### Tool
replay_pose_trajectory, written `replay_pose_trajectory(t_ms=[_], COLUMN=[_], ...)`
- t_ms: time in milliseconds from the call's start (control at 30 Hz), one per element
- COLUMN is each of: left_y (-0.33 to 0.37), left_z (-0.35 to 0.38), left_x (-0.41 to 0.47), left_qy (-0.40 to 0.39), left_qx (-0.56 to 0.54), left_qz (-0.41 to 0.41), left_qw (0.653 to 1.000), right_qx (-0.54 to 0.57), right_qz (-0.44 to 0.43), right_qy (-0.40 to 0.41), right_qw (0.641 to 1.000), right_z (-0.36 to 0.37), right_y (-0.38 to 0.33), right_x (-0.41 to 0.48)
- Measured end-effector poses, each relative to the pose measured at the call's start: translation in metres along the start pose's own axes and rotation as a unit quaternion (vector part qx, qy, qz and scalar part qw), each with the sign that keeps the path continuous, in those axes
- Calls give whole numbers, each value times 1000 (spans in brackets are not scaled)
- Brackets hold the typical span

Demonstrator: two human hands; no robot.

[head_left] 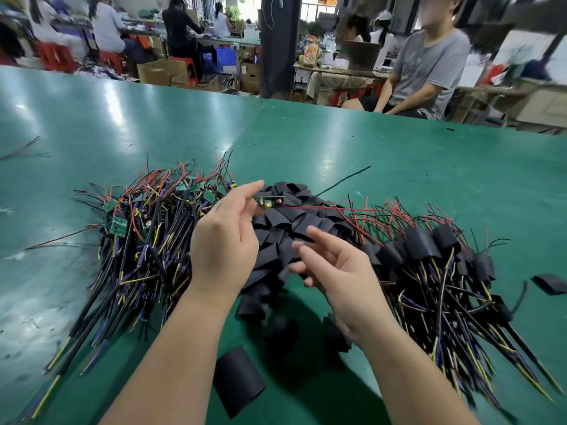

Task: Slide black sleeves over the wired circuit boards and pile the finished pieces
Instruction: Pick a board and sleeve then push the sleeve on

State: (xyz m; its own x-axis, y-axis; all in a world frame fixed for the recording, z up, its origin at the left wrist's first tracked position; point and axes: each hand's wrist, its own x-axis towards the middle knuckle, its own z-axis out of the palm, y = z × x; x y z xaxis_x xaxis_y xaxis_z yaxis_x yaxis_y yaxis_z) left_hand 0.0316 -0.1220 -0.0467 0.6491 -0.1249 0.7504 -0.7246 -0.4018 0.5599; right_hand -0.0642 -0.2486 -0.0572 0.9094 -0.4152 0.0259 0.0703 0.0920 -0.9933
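My left hand (225, 237) pinches a small wired circuit board (268, 201) above the heap of flat black sleeves (288, 223); its red wire trails to the right. My right hand (334, 271) hovers just right of it, fingers loosely curled, with nothing plainly held. A pile of bare wired boards (144, 228) lies to the left. Finished sleeved pieces (429, 250) are piled to the right, their wires fanning toward me.
The green table (399, 167) stretches far ahead. One loose sleeve (237, 380) lies near the front edge, another (550, 283) at far right. A person in a grey shirt (426, 72) sits across the table; other workers sit at benches behind.
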Motion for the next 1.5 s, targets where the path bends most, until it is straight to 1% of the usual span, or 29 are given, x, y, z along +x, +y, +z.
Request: replay_pose_trajectory(t_ms=[33,67,133,200,267,333,400,467,533,633,700,733,767,800,833,900,933,967,1033,1067,1167,1200,1267,1333,1367,1400,1433,1467,1500], left_y=[1,1,2,0,-1,0,-1,-5,-9,-10,-10,-9,-10,-12,-14,-19,-21,-22,-24,-25,-26,-27,-26,-26,-26,-26,-25,-25,-24], left_z=[1,3,5,8,10,10,9,7,2,-3,-4,-4,-3,-3,-3,-4,-5,-5,-6,-6,-6,-6,-6,-7,-8,-9,-10,-11,-12], left_x=[0,0,-1,-4,-7,-8,-7,-5,-2,1,0,0,1,3,4,7,8,9,10,10,9,9,9,10,11,11,11,11,11], left_qy=[-21,-50,-123,-192,-243,-280,-305,-356,-410,-418,-418,-411,-394,-368,-336,-267,-237,-215,-193,-190,-200,-203,-200,-191,-188,-186,-186,-188,-193], left_qx=[-37,-72,-117,-109,-92,-103,-96,-92,-140,-221,-238,-231,-218,-212,-219,-245,-246,-239,-224,-223,-229,-230,-229,-229,-233,-239,-247,-255,-263], left_qz=[2,2,-7,-6,-8,-24,-27,-63,-135,-207,-220,-224,-231,-247,-275,-345,-370,-385,-398,-403,-412,-410,-398,-384,-381,-378,-377,-375,-372], left_qw=[999,996,985,975,966,954,947,928,891,856,848,853,863,871,874,866,864,865,869,867,859,859,865,874,875,875,873,871,869], right_qx=[74,113,139,140,109,86,83,52,3,-76,-120,-146,-186,-255,-343,-490,-516,-518,-530,-556,-674,-698,-719,-720,-714,-698,-670,-628,-568], right_qz=[8,2,-27,-54,-65,-53,-31,-21,-36,-54,-40,-27,-17,-15,-23,-69,-91,-112,-140,-139,-95,-78,-49,-39,-34,-29,-28,-30,-36], right_qy=[-4,-3,-2,9,41,75,80,52,14,-34,-81,-115,-149,-171,-169,-101,-55,-18,17,8,-60,-76,-94,-109,-111,-107,-95,-73,-45], right_qw=[997,994,990,989,991,992,993,997,999,995,989,982,971,952,924,863,850,848,836,819,730,708,687,684,691,708,736,774,821], right_z=[0,-1,-3,-6,-9,-11,-15,-18,-21,-24,-27,-30,-32,-33,-33,-26,-19,-9,9,17,33,35,37,36,34,30,26,21,16], right_y=[0,-2,-4,-4,-4,-2,-3,-7,-13,-28,-38,-43,-47,-50,-50,-40,-35,-28,-15,-9,0,-1,-5,-12,-14,-16,-18,-20,-24], right_x=[2,3,6,6,5,4,4,2,0,3,10,15,22,30,40,65,77,88,109,119,140,145,151,151,150,148,144,139,132])
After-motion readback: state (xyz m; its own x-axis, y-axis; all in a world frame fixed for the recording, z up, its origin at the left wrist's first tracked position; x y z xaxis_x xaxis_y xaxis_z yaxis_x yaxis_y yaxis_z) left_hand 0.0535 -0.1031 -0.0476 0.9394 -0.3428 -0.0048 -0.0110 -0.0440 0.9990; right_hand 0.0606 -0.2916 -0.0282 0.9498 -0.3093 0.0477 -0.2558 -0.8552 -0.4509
